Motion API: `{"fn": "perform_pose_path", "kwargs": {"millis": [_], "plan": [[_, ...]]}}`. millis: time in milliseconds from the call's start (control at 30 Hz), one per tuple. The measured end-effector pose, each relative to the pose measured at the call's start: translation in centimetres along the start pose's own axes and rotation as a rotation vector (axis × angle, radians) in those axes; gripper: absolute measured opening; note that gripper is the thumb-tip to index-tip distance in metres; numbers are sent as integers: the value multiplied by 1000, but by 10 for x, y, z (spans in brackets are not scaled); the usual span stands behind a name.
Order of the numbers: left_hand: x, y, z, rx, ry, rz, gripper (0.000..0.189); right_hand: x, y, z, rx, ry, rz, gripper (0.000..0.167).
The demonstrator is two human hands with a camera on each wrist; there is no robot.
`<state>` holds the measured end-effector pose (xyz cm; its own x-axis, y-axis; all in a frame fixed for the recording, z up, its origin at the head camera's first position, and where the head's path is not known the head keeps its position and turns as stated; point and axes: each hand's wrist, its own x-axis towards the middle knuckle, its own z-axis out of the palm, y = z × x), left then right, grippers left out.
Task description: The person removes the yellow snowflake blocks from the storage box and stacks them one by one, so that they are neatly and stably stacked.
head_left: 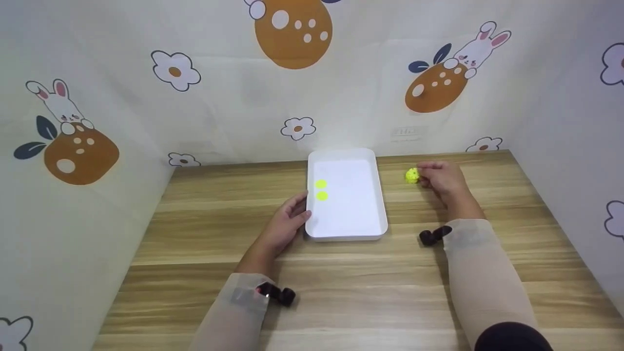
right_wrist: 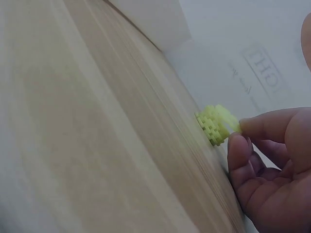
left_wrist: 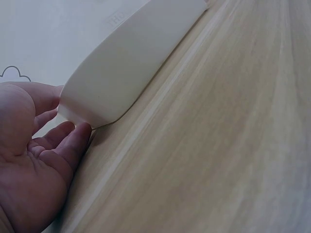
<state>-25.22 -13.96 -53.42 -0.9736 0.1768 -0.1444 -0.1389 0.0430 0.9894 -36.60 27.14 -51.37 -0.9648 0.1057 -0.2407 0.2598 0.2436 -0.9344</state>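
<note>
A white tray (head_left: 348, 219) lies on the table, with two flat yellow-green discs (head_left: 321, 184) (head_left: 321, 195) near its left side. At the tray's left edge, my left hand (head_left: 282, 226) holds on, thumb at the rim and fingers along the outer wall. To the right of the tray is a small stack of notched yellow-green discs (right_wrist: 212, 125). Between thumb and forefinger my right hand (head_left: 442, 181) pinches a yellow-green disc (right_wrist: 228, 119) at the stack's end, tilted away from the others. My fingertips hide part of this disc.
The wood-grain table (head_left: 351, 287) reaches back to a patterned cloth wall (head_left: 234, 107), close behind the tray. Cloth also rises on the left and right sides. A small black camera (head_left: 282, 295) sits at each wrist, over pale sleeves (head_left: 482, 273).
</note>
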Motion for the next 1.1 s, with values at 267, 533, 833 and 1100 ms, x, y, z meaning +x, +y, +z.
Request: {"fn": "perform_pose_path", "kwargs": {"millis": [267,533,833,1100], "plan": [[1,-3,-1,-3,-17,15,58,1,1,1,5,24,15,36],[0,-2,0,1,-7,15,57,0,0,-1,32,35,6,38],[0,-1,0,-6,-4,11,57,-8,-25,7,229,-30,90,45],[1,-3,-1,-4,-11,17,59,-28,-48,37,334,-163,-37,30]]}}
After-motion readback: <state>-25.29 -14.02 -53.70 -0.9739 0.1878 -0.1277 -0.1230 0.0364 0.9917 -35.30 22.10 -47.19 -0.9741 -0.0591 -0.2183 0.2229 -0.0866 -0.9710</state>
